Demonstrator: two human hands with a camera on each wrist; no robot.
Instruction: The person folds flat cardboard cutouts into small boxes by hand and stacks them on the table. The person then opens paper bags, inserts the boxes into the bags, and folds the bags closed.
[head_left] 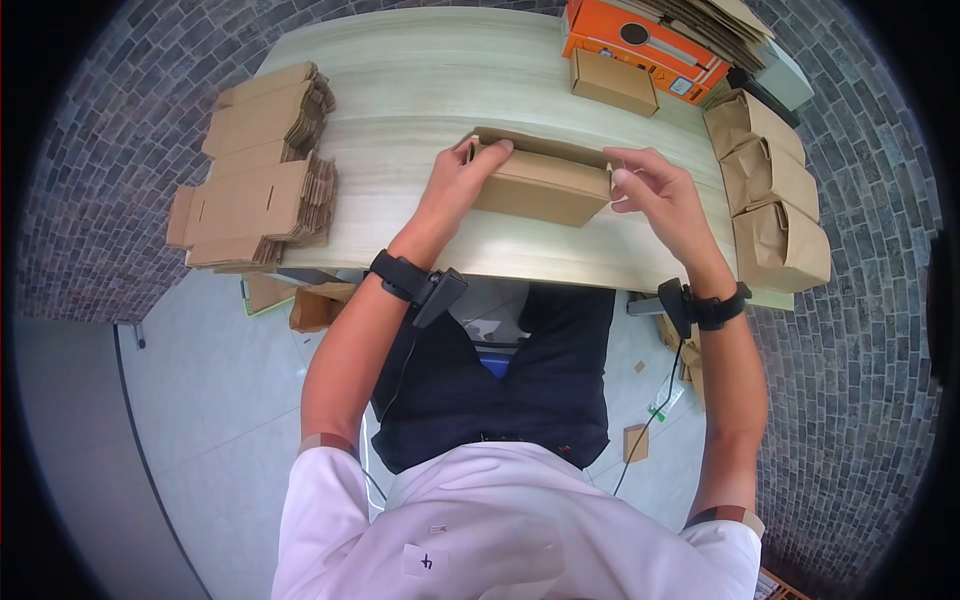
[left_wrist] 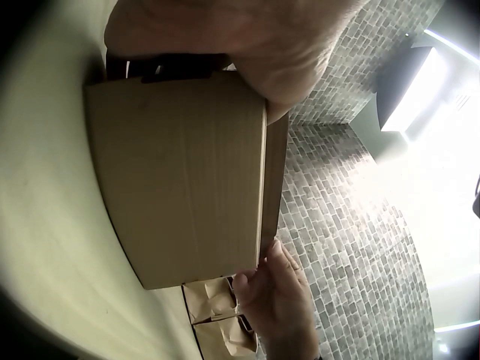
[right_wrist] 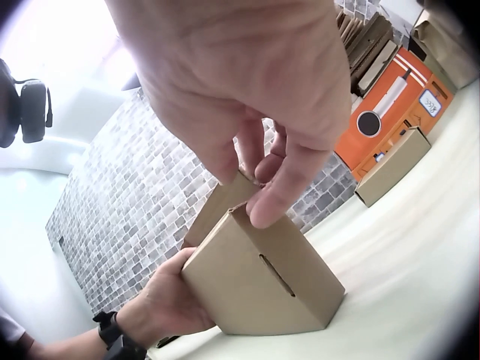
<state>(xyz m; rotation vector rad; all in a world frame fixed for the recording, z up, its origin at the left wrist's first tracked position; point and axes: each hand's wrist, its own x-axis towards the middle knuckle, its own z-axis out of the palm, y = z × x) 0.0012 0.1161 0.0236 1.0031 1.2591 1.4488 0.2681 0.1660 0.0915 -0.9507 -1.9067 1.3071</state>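
A brown cardboard box [head_left: 540,197] stands on the table in front of the person, its lid [head_left: 548,146] partly raised along the far side. At its left end the left hand [head_left: 460,182] grips it, thumb over the top edge. The right hand [head_left: 662,192] is at the opposite end, thumb and fingers pinching the corner where lid and side wall meet. From the right wrist, the box's end panel [right_wrist: 259,289] shows a narrow slot, with the fingertips [right_wrist: 268,210] right at the top corner. The left wrist view shows the box's plain long side [left_wrist: 176,180].
Flat cardboard blanks [head_left: 255,205] lie stacked at the table's left. A finished small box [head_left: 613,82] sits before an orange carton [head_left: 640,45] at the back right. Several brown paper bags [head_left: 780,245] line the right edge. Another small box [head_left: 636,442] lies on the floor.
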